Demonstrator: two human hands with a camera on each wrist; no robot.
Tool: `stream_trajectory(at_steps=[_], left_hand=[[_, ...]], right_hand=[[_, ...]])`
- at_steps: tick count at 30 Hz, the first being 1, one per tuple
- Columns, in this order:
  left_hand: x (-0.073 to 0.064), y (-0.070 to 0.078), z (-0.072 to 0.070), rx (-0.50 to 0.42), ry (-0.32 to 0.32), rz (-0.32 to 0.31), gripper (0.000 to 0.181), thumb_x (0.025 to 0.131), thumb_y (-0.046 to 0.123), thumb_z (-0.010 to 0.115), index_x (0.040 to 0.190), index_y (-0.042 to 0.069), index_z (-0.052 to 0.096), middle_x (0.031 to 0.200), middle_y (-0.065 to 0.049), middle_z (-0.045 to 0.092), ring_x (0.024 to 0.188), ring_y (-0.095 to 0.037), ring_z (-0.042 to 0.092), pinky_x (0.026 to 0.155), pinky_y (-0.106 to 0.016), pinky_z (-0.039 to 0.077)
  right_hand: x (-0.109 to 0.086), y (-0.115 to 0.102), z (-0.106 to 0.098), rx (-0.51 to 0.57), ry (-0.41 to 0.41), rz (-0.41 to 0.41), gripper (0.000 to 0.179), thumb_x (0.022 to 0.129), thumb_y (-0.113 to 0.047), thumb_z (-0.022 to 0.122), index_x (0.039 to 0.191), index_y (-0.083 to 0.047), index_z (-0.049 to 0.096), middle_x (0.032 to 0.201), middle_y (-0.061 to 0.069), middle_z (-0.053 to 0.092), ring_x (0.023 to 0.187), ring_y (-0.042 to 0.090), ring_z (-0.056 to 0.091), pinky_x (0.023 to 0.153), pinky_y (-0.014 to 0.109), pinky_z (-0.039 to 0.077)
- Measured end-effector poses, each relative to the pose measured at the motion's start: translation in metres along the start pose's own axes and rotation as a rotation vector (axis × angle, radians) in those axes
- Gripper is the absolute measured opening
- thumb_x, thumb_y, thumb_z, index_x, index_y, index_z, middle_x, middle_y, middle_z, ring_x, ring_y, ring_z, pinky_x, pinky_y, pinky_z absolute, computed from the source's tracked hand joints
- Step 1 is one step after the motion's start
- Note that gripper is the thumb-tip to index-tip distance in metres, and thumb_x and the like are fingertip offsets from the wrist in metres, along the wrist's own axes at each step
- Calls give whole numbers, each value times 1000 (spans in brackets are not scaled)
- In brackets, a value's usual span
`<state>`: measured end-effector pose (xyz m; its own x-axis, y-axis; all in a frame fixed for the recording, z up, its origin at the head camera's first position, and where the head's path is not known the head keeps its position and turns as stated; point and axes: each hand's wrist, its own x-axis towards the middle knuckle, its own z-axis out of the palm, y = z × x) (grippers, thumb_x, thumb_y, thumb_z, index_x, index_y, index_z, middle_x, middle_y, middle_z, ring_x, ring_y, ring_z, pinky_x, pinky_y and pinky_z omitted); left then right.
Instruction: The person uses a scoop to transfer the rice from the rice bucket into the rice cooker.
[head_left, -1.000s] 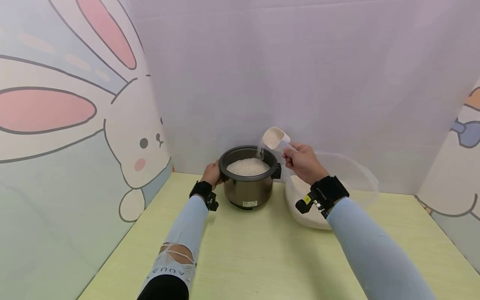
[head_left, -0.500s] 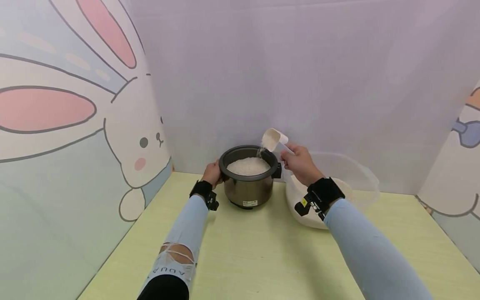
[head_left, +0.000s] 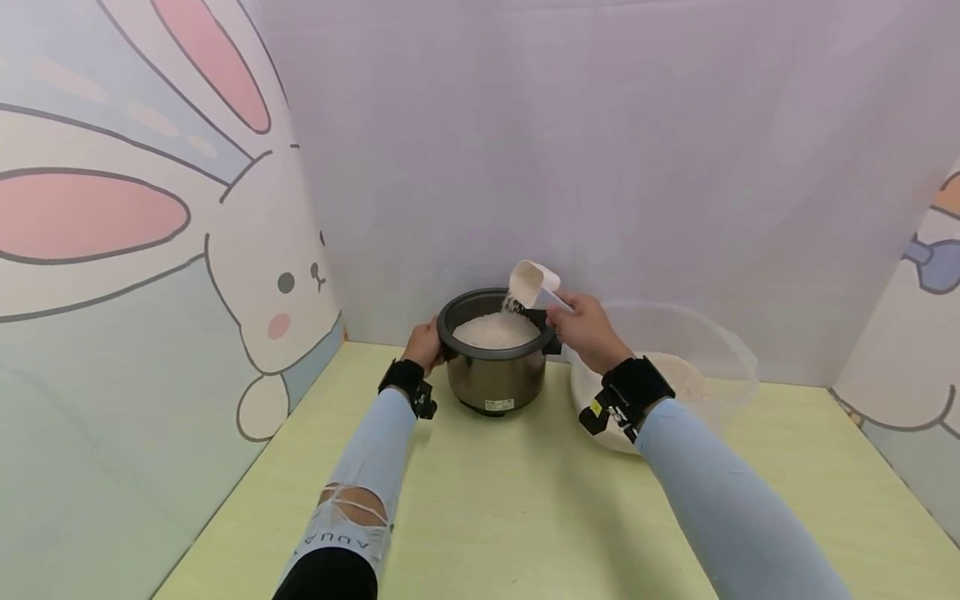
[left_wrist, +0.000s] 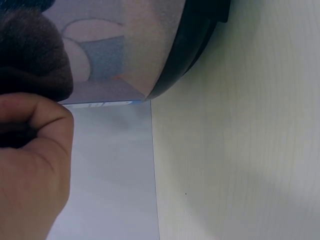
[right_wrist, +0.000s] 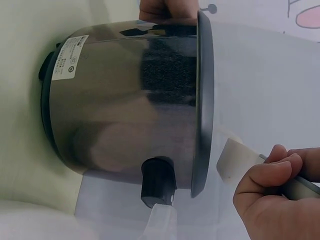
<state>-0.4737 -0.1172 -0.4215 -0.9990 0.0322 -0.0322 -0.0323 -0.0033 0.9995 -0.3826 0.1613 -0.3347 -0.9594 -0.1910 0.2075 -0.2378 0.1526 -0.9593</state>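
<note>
A dark metallic rice cooker [head_left: 495, 382] stands lidless at the back of the table, with white rice [head_left: 495, 331] inside. My left hand [head_left: 423, 346] holds it at its left side; in the left wrist view the fingers [left_wrist: 50, 120] curl at the dark side handle [left_wrist: 37, 60]. My right hand [head_left: 588, 332] grips a white measuring scoop [head_left: 534, 282] by its handle. The scoop is tipped leftward over the cooker's rim, and grains fall from its mouth into the pot. In the right wrist view the scoop [right_wrist: 237, 160] is beside the cooker's rim [right_wrist: 204, 105].
Right of the cooker stands a translucent plastic container [head_left: 735, 354] with rice [head_left: 678, 375] in it, partly behind my right hand and wrist. A pale curtain [head_left: 450, 167] closes off the back. Walls with cartoon rabbits [head_left: 247, 283] flank the pale yellow table [head_left: 480, 508].
My right hand and the scoop have moved left and slightly lower, further over the pot, with rice falling throughout. The left hand and cooker have stayed in place.
</note>
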Motion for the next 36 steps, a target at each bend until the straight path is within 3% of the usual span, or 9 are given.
stream_trajectory(at_steps=[10, 15, 23, 31, 36], left_hand=[[-2, 1, 1, 3, 7, 6, 47, 113, 40, 37, 79, 11, 49, 56, 2, 46, 47, -11, 43, 46, -25, 36], [-3, 2, 3, -11, -11, 7, 47, 112, 42, 38, 78, 12, 49, 58, 3, 46, 48, -10, 42, 47, -24, 35], [-1, 0, 0, -10, 0, 6, 47, 113, 42, 37, 78, 11, 49, 58, 2, 47, 47, -10, 42, 46, -24, 36], [7, -4, -1, 18, 17, -20, 48, 113, 42, 36, 82, 9, 52, 57, 0, 52, 47, -11, 46, 48, -26, 38], [-7, 9, -2, -8, -13, -33, 46, 114, 36, 36, 83, 6, 53, 58, -3, 54, 47, -13, 47, 47, -27, 39]], right_hand=[[-4, 3, 7, -131, 3, -49, 39, 111, -8, 42, 147, 6, 44, 96, 22, 51, 68, 14, 39, 60, 25, 35], [-9, 2, 10, -159, 6, -34, 40, 109, -9, 45, 148, 4, 47, 90, 11, 50, 67, 14, 40, 58, 25, 35], [-13, 4, 14, -253, -67, -42, 45, 111, -12, 44, 152, 5, 39, 104, 23, 60, 60, 12, 33, 56, 27, 31], [-17, 7, 19, -318, -118, -59, 43, 111, -12, 46, 151, 4, 42, 99, 25, 58, 57, 13, 30, 55, 28, 29], [-18, 12, 22, -348, -128, -72, 44, 111, -12, 47, 151, 5, 42, 96, 24, 59, 57, 13, 32, 54, 28, 30]])
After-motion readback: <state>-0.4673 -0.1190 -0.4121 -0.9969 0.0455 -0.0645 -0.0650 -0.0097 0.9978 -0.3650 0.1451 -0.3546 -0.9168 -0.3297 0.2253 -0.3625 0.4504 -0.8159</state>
